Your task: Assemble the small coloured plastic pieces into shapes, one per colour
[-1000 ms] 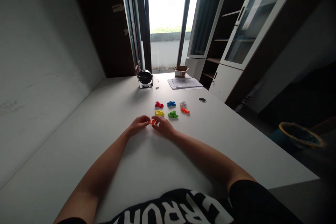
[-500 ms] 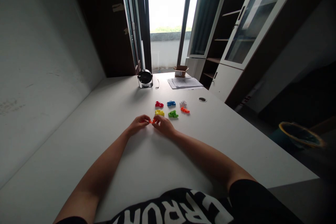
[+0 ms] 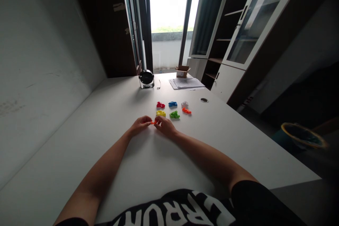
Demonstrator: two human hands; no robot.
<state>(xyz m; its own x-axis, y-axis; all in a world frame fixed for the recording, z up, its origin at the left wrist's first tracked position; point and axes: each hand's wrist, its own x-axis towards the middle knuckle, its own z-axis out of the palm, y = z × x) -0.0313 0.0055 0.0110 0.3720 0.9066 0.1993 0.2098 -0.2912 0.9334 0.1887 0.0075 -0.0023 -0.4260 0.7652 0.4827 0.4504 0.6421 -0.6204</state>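
Between my fingertips is a small orange plastic piece, partly hidden by the fingers. My left hand pinches its left end, and my right hand is closed on its right end. Just beyond my right hand lies a yellow plastic piece, with a green piece to its right. Farther right is a second orange piece, close in front of a white piece. A red piece and a blue piece lie in the row behind. Their exact kinds are too small to make out.
The white table carries a round black device on a silver stand, papers and an open cardboard box at its far end. A cable hole sits right. A bin stands off the right edge.
Both hands stay in nearly the same place. The orange piece between them has shifted slightly in the fingers, and less of its right end shows.
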